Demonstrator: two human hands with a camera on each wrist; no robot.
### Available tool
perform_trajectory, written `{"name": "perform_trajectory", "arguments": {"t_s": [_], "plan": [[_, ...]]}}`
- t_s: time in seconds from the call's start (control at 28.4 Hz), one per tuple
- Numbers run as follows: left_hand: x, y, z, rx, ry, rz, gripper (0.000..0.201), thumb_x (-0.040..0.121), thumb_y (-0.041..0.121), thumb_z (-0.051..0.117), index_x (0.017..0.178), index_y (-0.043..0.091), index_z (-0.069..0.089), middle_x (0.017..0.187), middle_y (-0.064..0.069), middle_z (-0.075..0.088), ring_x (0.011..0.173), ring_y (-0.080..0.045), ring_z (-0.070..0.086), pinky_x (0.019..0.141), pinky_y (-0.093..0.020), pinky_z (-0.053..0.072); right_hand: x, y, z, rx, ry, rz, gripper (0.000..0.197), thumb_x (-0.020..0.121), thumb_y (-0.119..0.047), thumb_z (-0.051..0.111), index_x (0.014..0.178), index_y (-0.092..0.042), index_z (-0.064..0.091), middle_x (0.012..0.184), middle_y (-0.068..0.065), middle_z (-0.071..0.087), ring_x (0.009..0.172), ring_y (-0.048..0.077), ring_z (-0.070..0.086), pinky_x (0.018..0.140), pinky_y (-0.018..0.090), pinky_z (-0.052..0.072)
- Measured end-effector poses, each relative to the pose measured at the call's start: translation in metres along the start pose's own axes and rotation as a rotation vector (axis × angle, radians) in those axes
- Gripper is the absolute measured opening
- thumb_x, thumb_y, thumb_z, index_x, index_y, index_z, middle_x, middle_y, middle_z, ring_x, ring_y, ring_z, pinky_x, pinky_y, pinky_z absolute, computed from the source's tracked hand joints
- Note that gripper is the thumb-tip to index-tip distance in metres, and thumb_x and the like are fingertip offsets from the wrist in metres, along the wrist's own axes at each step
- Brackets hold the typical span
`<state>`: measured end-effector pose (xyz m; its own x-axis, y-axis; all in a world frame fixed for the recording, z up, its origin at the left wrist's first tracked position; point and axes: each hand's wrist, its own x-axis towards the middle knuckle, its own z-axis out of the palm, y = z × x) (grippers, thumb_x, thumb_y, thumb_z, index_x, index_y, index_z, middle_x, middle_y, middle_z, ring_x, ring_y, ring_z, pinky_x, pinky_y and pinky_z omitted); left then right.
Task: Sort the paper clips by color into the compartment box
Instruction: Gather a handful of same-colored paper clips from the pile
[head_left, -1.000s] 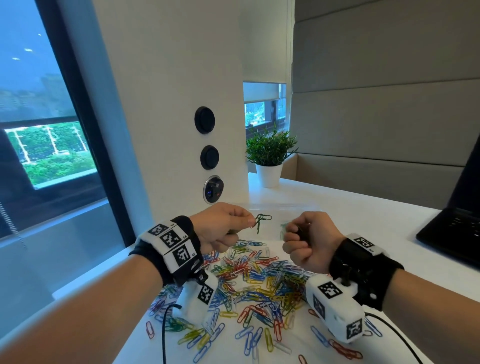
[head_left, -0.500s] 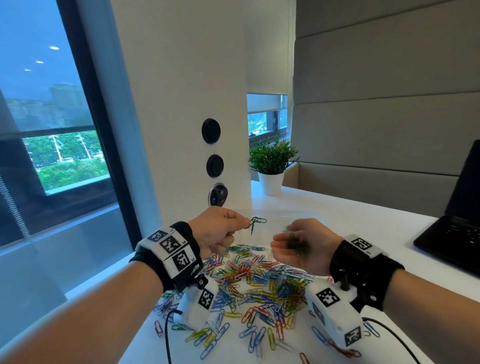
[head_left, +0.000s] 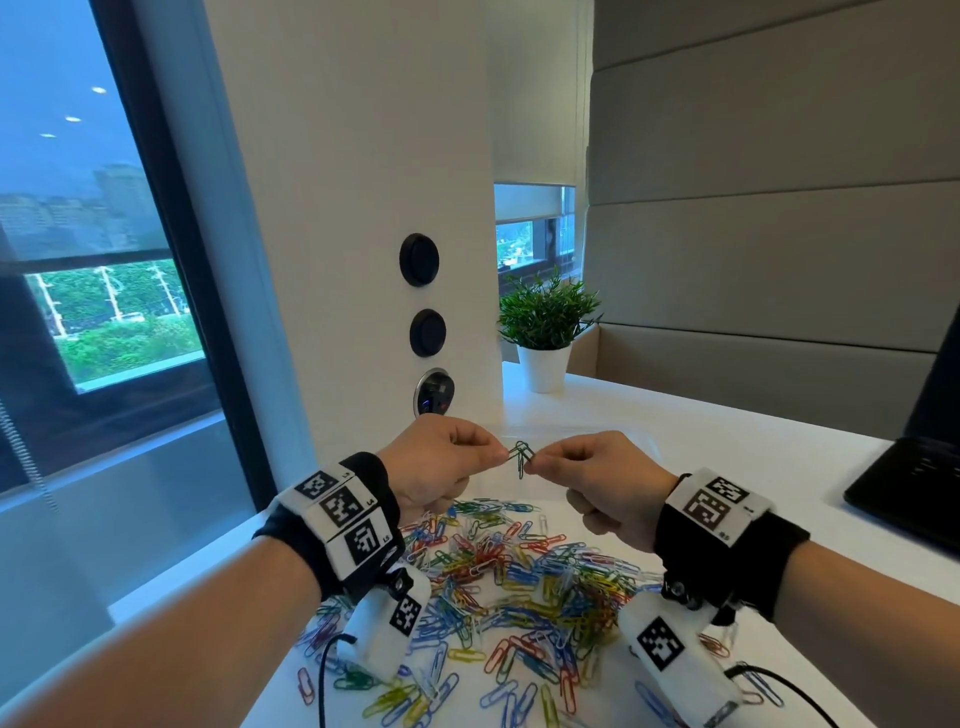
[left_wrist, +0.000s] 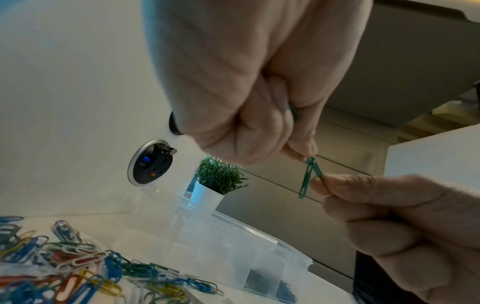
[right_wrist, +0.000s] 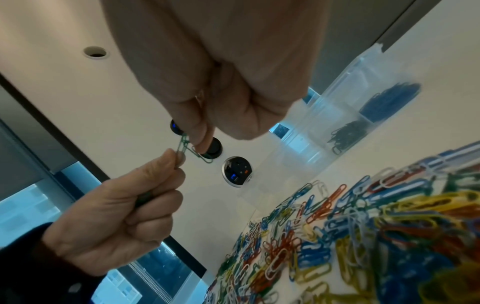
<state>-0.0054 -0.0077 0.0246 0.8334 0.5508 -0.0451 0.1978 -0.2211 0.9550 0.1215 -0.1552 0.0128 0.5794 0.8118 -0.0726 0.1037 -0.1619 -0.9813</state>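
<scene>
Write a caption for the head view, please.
Both hands, left and right, pinch linked green clips above the mixed pile.

White pillar (head_left: 363, 208); window (head_left: 78, 234); padded grey wall (head_left: 779, 208)

compartment box (head_left: 566, 431): mostly hidden behind hands | laptop (head_left: 914, 483): cut by right edge | clip count in pinch: unclear

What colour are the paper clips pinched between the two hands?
Green paper clips, clearest in the left wrist view.
</scene>
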Motion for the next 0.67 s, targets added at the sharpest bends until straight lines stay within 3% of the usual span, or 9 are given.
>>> {"name": "perform_trajectory", "arguments": {"t_s": [0.25,0.42,0.56,0.67], "plan": [[0.005,-0.004,-0.007,-0.080,-0.003,0.026,0.001,0.089,0.006,0.067,0.089,0.006,0.068,0.051,-0.002,0.029,0.039,-0.011,0.017,0.039,-0.017,0.016,0.014,0.008,-0.002,0.075,-0.003,-0.121,0.014,0.094,-0.013,0.062,0.098,-0.007,0.074,0.044,-0.003,0.028,0.043,0.014,0.018,0.038,0.019,0.021],[0.018,-0.008,-0.010,-0.072,0.007,-0.010,0.006,0.092,0.008,0.064,0.092,0.003,0.066,0.050,-0.001,0.030,0.039,-0.010,0.018,0.040,-0.016,0.016,0.031,0.008,-0.006,0.052,-0.016,-0.146,0.012,0.092,-0.010,0.063,0.092,-0.011,0.075,0.042,-0.004,0.029,0.042,0.014,0.018,0.039,0.018,0.022],[0.034,-0.009,-0.011,-0.151,-0.018,-0.084,0.021,0.100,0.020,0.051,0.100,0.002,0.062,0.052,0.002,0.028,0.041,-0.009,0.018,0.038,-0.017,0.017,0.049,0.004,-0.022,-0.086,0.068,-0.102,0.010,0.091,-0.014,0.066,0.092,-0.009,0.075,0.038,-0.004,0.033,0.039,0.014,0.021,0.038,0.019,0.023],[0.054,-0.003,-0.006,-0.261,-0.045,-0.114,0.026,0.102,0.025,0.048,0.098,0.002,0.059,0.060,0.002,0.033,0.042,-0.008,0.019,0.034,-0.016,0.018,0.065,-0.001,-0.047,-0.258,0.176,-0.017,0.012,0.088,-0.022,0.071,0.083,-0.013,0.075,0.041,-0.003,0.036,0.037,0.014,0.026,0.039,0.019,0.026]]}}
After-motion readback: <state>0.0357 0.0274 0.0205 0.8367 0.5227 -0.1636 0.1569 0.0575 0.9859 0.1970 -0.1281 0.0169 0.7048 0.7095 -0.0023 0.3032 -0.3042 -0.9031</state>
